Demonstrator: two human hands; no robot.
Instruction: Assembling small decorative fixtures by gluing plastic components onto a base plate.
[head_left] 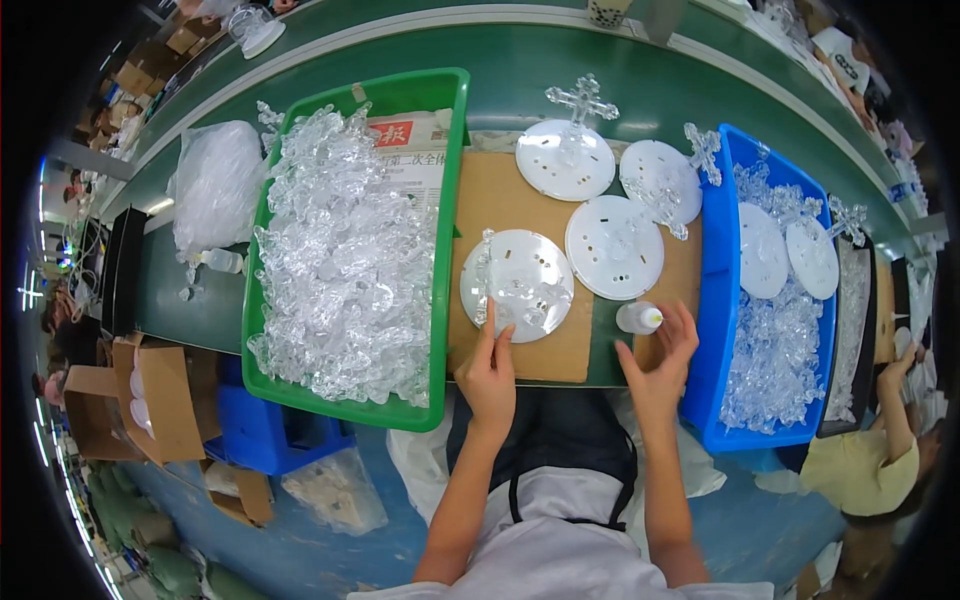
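Note:
My left hand (488, 385) is at the near edge of a round white disc (518, 323), index finger and thumb closed on a clear plastic cross (486, 272) that rests on it. Glare and transparency hide the exact contact. To the right, my right hand (660, 375) has its thumb and fingers spread around a small white bottle (632, 318) with a yellowish tip, seemingly not gripping it. Beyond my hands lie another white disc (600, 270), a far disc (545, 180) with a standing clear cross (583, 98), and a right-hand disc (650, 165).
A green tray (437, 350) heaped with clear plastic pieces stands left, beside a plastic bag (215, 190). On the right, a blue bin (712, 330) holds clear pieces and finished-looking discs. Cardboard (480, 195) covers the work area. Another person's arm (893, 400) shows far right.

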